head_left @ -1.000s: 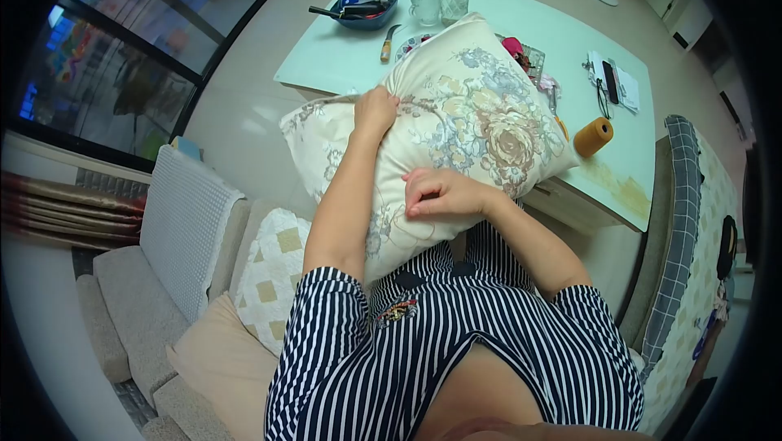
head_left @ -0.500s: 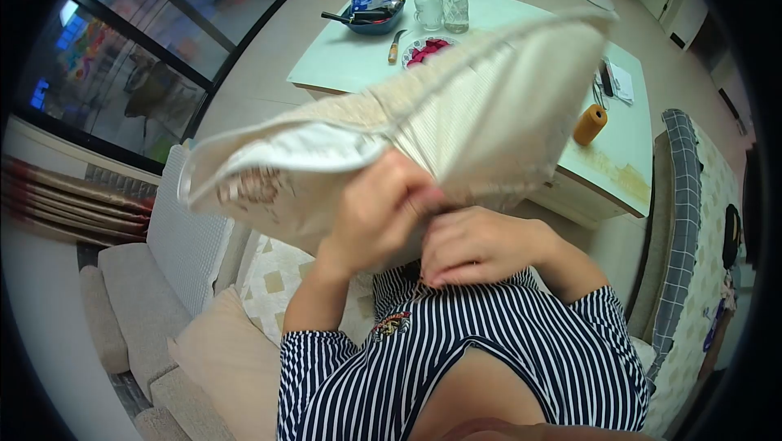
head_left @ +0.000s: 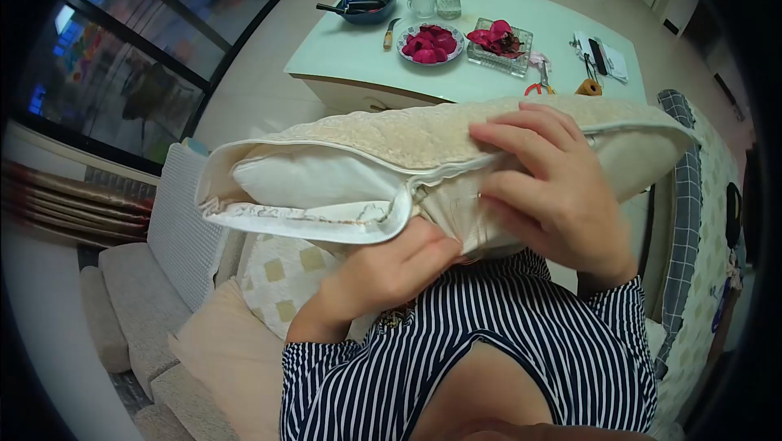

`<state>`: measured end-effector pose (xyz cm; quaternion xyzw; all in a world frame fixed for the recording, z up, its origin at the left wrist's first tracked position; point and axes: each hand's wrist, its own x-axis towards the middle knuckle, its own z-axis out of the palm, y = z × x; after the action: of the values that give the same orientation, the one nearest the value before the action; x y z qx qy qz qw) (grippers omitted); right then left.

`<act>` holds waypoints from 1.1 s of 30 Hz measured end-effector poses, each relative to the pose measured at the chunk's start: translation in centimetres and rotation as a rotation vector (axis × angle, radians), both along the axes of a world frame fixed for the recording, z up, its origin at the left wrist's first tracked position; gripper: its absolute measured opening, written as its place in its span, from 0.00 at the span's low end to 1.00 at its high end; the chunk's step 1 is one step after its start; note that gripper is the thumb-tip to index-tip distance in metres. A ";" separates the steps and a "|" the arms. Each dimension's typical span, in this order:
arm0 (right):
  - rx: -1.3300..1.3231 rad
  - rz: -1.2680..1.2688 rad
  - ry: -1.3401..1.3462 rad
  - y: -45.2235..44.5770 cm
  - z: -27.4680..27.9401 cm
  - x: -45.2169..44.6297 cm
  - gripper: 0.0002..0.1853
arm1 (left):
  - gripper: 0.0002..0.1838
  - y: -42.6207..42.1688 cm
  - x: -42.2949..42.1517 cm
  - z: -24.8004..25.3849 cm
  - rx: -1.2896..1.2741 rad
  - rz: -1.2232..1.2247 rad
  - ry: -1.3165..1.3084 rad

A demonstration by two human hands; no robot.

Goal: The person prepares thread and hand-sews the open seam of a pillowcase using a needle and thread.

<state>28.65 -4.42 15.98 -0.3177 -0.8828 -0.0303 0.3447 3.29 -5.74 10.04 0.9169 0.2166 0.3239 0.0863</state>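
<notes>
Left hand (head_left: 393, 268) pinches the cream, textured fabric cushion cover (head_left: 358, 136) at six o'clock; right hand (head_left: 554, 188), fingers loosely spread, is at three. White, smooth inner pillow (head_left: 318, 176) shows toward nine.

That cream cushion cover (head_left: 366, 136), textured on top, stretches sideways across the middle of the frame, its white-trimmed near edge gaping at left, where a plump white insert (head_left: 314, 176) shows inside.

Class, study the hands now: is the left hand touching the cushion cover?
Touching. The head view shows the left hand pinching the cushion cover beside its open end.
</notes>
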 end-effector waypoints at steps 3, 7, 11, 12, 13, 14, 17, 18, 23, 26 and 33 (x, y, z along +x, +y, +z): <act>-0.080 -0.045 0.001 0.4 -1.0 0.2 0.11 | 0.10 0.1 -1.2 1.7 0.196 -0.093 -0.028; -0.071 -0.060 0.107 0.1 -1.5 0.9 0.12 | 0.18 1.1 -3.2 3.1 0.612 0.382 -0.057; 0.044 -0.118 0.221 0.2 -0.4 1.2 0.13 | 0.13 3.0 -6.1 5.0 0.420 0.396 -0.040; 0.087 -0.104 0.236 0.6 -0.1 1.2 0.14 | 0.12 3.7 -6.3 5.8 0.502 0.412 -0.059; 0.090 -0.102 0.240 1.1 0.2 0.9 0.14 | 0.12 4.5 -6.3 6.6 0.583 0.427 -0.079; 0.128 -0.126 0.282 1.7 0.5 0.5 0.13 | 0.11 5.1 -6.0 7.5 0.668 0.438 -0.085; 0.184 -0.163 0.329 1.9 1.2 0.4 0.13 | 0.10 4.3 -5.0 9.6 0.729 0.495 -0.118; 0.188 -0.116 0.339 1.5 1.1 0.4 0.12 | 0.09 3.0 -5.3 9.9 0.566 0.539 -0.091; -0.005 0.100 0.326 0.3 -1.3 0.3 0.13 | 0.08 1.6 -6.0 8.4 0.291 0.562 0.163; -0.067 0.120 0.323 -0.4 -1.1 0.4 0.15 | 0.08 1.8 -5.8 7.9 0.341 0.622 0.131; -0.048 0.085 0.336 0.6 -1.4 0.7 0.17 | 0.09 4.0 -5.2 9.3 0.414 0.550 0.217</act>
<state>29.37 -3.79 14.62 -0.2887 -0.8259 0.0592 0.4807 -1.87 -1.71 19.29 0.8514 0.3932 0.2726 -0.2150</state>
